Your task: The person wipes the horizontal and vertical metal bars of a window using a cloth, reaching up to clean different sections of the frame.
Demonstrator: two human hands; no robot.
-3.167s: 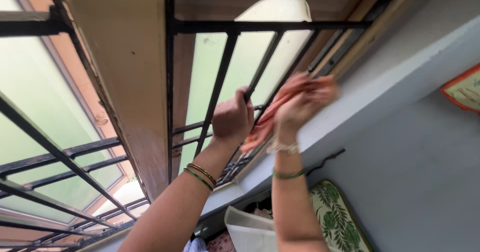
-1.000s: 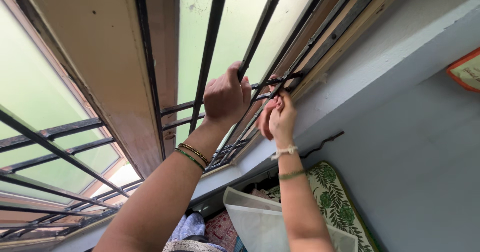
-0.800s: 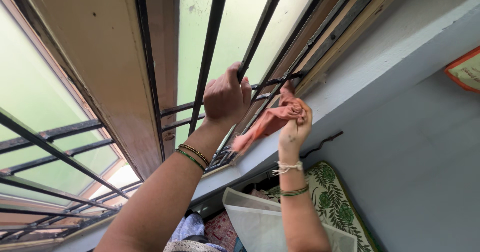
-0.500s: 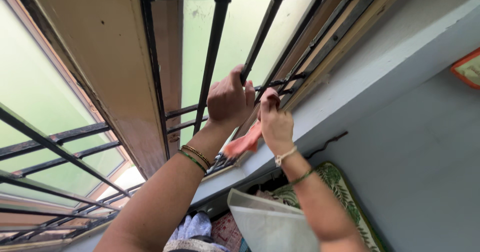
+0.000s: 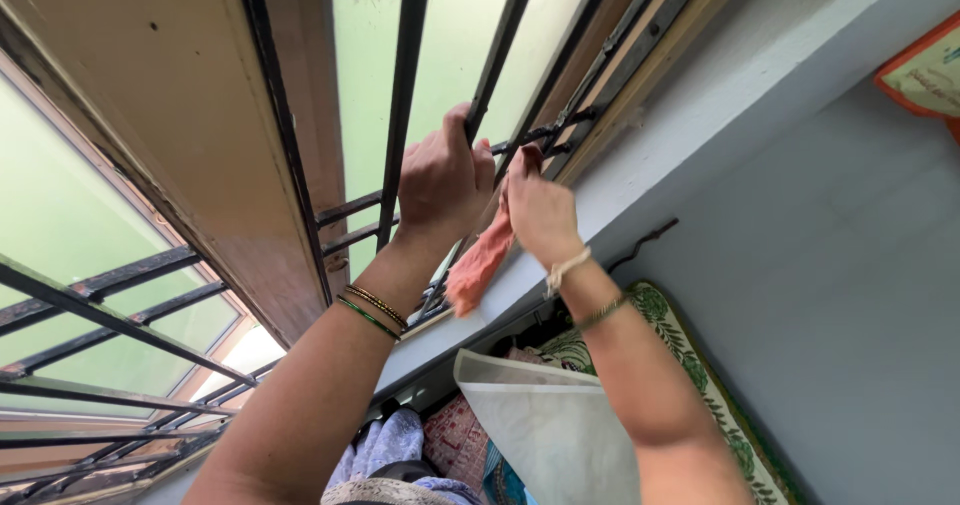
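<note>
**Hands at the window grille, cloth against the bars**

Seen from below, a person reached up with both arms to a black iron window grille (image 5: 405,85) set in a wooden frame (image 5: 190,115), frosted green glass (image 5: 360,65) behind it. The left hand (image 5: 440,180) was wrapped around an upright bar, fingers curled together and clamped on the metal. Just beside it, to the right, the right hand (image 5: 540,210) pressed an orange-pink cloth (image 5: 480,260) against the crossbars; its fingers were closed on the upper part of the cloth, whose loose end hung down between the two wrists. Bangles (image 5: 365,310) circled the left wrist, and a pale thread and a thin green band the right.

Near the bottom, a white cloth bag (image 5: 550,425) and a leaf-patterned cushion (image 5: 700,385) lay against the pale blue wall (image 5: 840,295), with printed fabric beside them. An orange-edged picture (image 5: 925,70) hung at far right.

The stretch looked risky: with the arms so high, a slip of the left hand off the bar could cost the person balance. The hanging end of the cloth could also snag where the bars cross, or drop from the fingers onto the things below if the hold loosened.
</note>
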